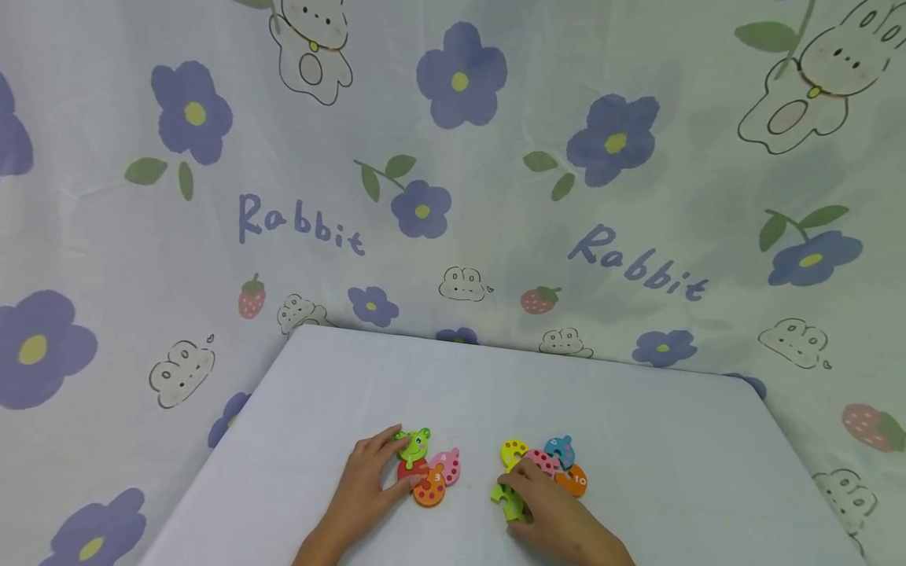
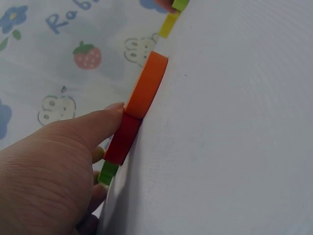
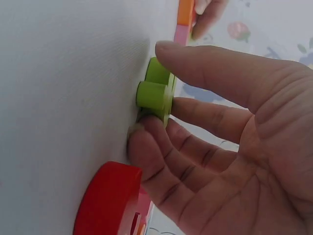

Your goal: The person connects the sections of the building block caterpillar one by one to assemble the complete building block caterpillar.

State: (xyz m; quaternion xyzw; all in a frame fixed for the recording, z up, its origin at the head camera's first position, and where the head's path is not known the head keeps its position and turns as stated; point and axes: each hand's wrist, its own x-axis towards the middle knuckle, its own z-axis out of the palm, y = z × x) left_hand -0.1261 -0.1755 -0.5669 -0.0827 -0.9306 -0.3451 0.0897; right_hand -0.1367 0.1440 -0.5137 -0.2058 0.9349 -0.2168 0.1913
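The green puzzle piece (image 1: 511, 505) sits low over the white tabletop (image 1: 453, 393), pinched by the right hand (image 1: 548, 503). The left hand (image 1: 368, 478) holds an adjoining orange number-3 piece (image 1: 429, 495), red piece (image 2: 123, 139) and smiling green head (image 1: 415, 447). Beyond hangs rabbit-print cloth (image 1: 481, 173).

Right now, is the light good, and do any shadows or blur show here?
Head view: soft, even light, no strong glare on the white table; left wrist view: a grey shadow near the red piece; right wrist view: the printed cloth behind looks blurry, the green piece clearer.
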